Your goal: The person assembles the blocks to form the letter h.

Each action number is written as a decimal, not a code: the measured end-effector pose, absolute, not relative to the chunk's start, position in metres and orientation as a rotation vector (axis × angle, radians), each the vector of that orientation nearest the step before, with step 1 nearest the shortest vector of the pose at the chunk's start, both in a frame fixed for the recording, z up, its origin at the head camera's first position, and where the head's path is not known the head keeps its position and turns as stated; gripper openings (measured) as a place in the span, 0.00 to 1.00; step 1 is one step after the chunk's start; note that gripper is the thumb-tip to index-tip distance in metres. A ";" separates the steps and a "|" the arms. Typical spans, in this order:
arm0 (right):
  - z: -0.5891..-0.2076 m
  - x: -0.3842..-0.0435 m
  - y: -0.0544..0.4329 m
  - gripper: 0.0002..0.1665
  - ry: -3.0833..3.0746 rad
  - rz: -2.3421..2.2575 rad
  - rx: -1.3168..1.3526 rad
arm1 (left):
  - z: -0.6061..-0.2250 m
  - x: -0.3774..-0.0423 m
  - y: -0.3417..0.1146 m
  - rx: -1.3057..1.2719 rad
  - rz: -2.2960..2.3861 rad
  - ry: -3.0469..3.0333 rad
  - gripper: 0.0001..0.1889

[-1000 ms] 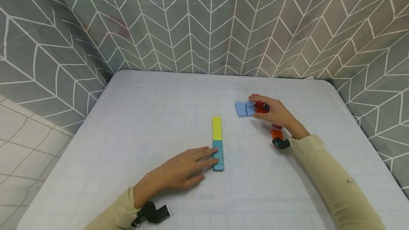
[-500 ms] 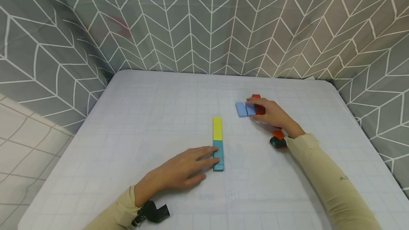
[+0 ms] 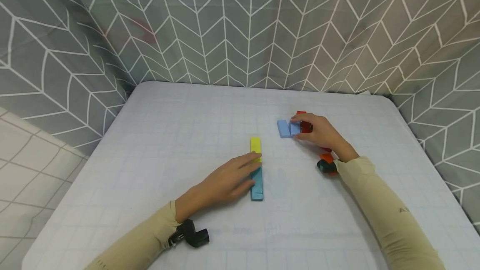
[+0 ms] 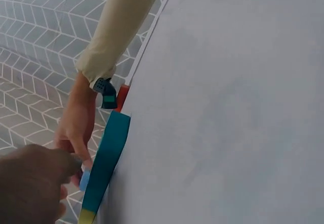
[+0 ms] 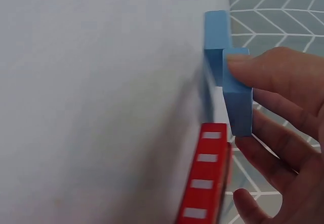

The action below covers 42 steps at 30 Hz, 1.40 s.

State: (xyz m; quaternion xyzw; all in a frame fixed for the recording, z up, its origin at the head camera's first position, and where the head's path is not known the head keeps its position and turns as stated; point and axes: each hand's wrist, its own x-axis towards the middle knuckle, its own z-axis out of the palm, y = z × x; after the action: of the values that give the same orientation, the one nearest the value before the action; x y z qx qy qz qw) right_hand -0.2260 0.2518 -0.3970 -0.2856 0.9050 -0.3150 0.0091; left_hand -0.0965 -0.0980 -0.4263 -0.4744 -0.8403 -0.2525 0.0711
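My right hand (image 3: 321, 133) pinches a light blue block (image 5: 239, 100) between thumb and fingertips, and the block looks raised off the table in the right wrist view. Beside it sits a second light blue block (image 3: 283, 129). A red block with white marks (image 5: 205, 176) lies just under the right hand and is partly hidden by it in the head view. My left hand (image 3: 226, 181) reaches with extended fingers over a yellow block (image 3: 255, 143) and a teal block (image 3: 256, 191), which stand end to end in one line. The fingers cover the place where these two meet.
Near the right wrist lies an orange block (image 3: 327, 158), partly covered by the black wrist camera (image 3: 325, 166), with a dark red piece (image 3: 326, 149) just behind it. A white sheet covers the table (image 3: 180, 136). Grey patterned curtains (image 3: 240, 28) hang along its far side.
My left hand has slid forward from the teal block towards the yellow one. The right hand has shifted slightly left onto the light blue block.
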 end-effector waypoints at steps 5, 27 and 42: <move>-0.392 -0.224 0.251 0.28 2.849 -1.044 -0.918 | -0.430 -0.101 -0.090 -1.373 -0.734 -2.532 0.25; -0.367 -0.209 0.206 0.25 2.813 -1.330 -0.944 | -0.432 -0.103 -0.092 -1.363 -0.817 -2.607 0.23; -0.367 -0.212 0.188 0.23 2.764 -1.439 -1.007 | -0.432 -0.103 -0.091 -1.352 -0.833 -2.659 0.23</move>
State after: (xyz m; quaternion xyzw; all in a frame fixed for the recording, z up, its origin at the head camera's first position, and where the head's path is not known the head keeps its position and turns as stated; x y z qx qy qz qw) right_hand -0.2121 0.1880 -0.3672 -0.3068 0.8421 -0.4385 -0.0665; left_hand -0.1035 -0.0910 -0.4320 -0.4364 -0.8584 -0.2688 0.0225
